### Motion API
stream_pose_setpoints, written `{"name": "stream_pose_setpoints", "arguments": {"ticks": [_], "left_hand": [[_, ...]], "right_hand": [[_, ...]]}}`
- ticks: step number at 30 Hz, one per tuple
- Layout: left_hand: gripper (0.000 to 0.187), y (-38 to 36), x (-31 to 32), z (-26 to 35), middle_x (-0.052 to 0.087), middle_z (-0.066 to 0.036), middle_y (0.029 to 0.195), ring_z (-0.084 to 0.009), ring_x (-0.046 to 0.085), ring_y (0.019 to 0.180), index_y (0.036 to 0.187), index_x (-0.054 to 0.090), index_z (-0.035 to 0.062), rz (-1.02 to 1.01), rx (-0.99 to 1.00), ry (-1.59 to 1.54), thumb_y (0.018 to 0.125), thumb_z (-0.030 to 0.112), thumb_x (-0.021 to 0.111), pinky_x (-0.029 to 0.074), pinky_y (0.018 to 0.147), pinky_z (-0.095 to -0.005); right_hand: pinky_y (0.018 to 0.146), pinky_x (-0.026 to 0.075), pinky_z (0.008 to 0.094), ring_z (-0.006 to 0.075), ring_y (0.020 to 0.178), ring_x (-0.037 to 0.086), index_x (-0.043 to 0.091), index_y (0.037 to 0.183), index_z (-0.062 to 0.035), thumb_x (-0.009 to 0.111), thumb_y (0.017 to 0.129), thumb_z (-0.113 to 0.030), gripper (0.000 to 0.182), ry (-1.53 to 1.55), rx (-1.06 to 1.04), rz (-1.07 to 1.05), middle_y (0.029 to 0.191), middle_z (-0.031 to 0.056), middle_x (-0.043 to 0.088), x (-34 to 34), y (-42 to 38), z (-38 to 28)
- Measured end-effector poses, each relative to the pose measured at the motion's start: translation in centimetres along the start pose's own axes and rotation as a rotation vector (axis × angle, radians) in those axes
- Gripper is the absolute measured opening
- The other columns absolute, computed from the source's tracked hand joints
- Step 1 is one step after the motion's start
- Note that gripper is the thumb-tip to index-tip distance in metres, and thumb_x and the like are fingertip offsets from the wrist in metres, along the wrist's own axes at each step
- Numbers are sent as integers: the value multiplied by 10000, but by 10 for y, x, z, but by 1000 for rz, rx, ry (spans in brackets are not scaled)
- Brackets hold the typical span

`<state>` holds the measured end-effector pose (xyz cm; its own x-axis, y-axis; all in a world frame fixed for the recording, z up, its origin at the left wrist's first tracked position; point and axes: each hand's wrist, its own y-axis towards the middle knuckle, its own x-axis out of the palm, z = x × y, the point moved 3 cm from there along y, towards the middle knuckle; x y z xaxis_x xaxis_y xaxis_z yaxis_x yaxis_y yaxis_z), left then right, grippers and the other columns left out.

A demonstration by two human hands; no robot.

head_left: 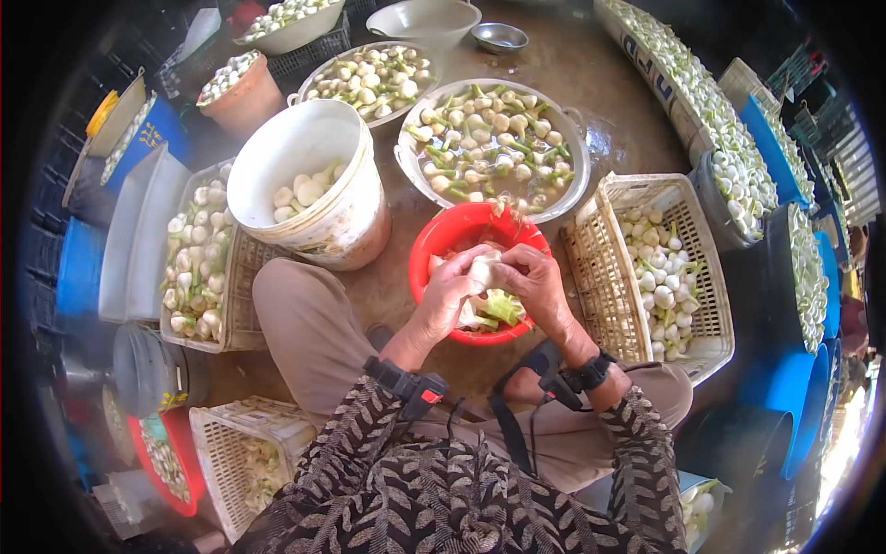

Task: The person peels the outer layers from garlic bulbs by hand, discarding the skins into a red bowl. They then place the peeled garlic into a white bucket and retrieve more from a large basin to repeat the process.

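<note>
Legible markings are few. The long crate (646, 69) at upper right carries dark blue block lettering on its pale side wall; the characters are partly cut off and seen at an angle, and cannot be read with certainty. The blue container (152, 134) at upper left bears yellow printing on its side, too small and blurred to read. The dark drum (157, 369) at lower left has a yellow printed patch near its rim, likewise illegible. No brand, number or sign elsewhere in view can be made out.
</note>
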<state>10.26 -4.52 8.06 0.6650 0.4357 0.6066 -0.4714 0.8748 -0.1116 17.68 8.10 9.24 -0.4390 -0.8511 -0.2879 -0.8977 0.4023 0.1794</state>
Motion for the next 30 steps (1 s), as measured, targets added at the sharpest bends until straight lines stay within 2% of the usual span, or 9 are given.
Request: {"name": "stream_pose_setpoints", "arguments": {"ticks": [5, 7, 11, 12, 17, 19, 23, 26, 30], "left_hand": [[560, -6, -4, -9, 544, -95, 1185, -170, 534, 1078, 1278, 432, -55, 34, -39, 27, 782, 184, 535, 418, 946, -319], [532, -3, 0, -10, 544, -144, 1178, -207, 540, 1098, 1273, 404, -86, -62, 130, -224, 776, 102, 436, 417, 966, -326], [559, -1, -19, -14, 529, -169, 1208, -233, 522, 1123, 1250, 421, -108, 12, 243, -281, 719, 67, 411, 376, 1009, -342], [572, -3, -22, -14, 519, -171, 1220, -239, 506, 1142, 1253, 417, -111, 79, 278, -235, 710, 67, 396, 374, 1006, -346], [480, -8, -20, -4, 504, -171, 1236, -245, 487, 1157, 1257, 436, -80, -49, 312, -277, 840, 158, 450, 380, 988, -337], [463, -14, -25, 6, 519, -166, 1220, -246, 505, 1135, 1257, 465, -38, 262, 330, 788, 883, 233, 487, 402, 960, -338], [467, -16, -39, 1, 546, -123, 1169, -179, 552, 1024, 1240, 478, -41, 134, 352, 728, 895, 269, 535, 434, 890, -290], [428, -29, -32, 7, 578, -76, 1087, -124, 590, 925, 1225, 493, -12, -72, 250, -13, 916, 283, 533, 497, 813, -271], [364, -23, -33, 2, 588, -76, 1059, -170, 608, 921, 1190, 502, 8, 3, 25, -187, 863, 151, 569, 530, 786, -319]], "right_hand": [[544, 443, 291, 138, 594, 572, 610, 778, 23, 596, 835, -100, 137, -274, 15, 112, 677, 62, 613, 4, 2, -3], [529, 440, 278, 119, 573, 565, 620, 792, 25, 574, 863, -131, 177, -66, 222, 75, 662, 55, 615, 3, 11, 15], [522, 437, 251, 90, 585, 557, 637, 815, 23, 611, 853, -176, 204, 58, 403, -107, 661, 39, 600, 10, 4, 3], [525, 432, 234, 81, 591, 559, 642, 810, 20, 633, 840, -179, 202, -27, 256, -153, 667, 22, 599, 17, -4, -6], [527, 440, 223, 75, 588, 560, 649, 806, 22, 621, 845, -150, 179, 71, 220, -100, 664, 18, 605, 24, -10, -11], [542, 449, 219, 75, 596, 561, 646, 817, 21, 609, 857, -149, 178, 85, 220, -106, 681, 17, 613, 28, -11, -13], [539, 437, 203, 67, 581, 551, 633, 840, 21, 576, 885, -145, 182, 168, 294, -52, 697, 26, 615, 37, -16, -15], [525, 413, 191, 54, 557, 519, 616, 854, 15, 548, 906, -149, 185, 342, 338, -50, 697, 17, 607, 36, -15, -11], [528, 396, 172, 39, 564, 491, 594, 846, -32, 525, 917, -147, 152, 381, 277, -47, 679, -9, 578, 39, -7, -18]]}}
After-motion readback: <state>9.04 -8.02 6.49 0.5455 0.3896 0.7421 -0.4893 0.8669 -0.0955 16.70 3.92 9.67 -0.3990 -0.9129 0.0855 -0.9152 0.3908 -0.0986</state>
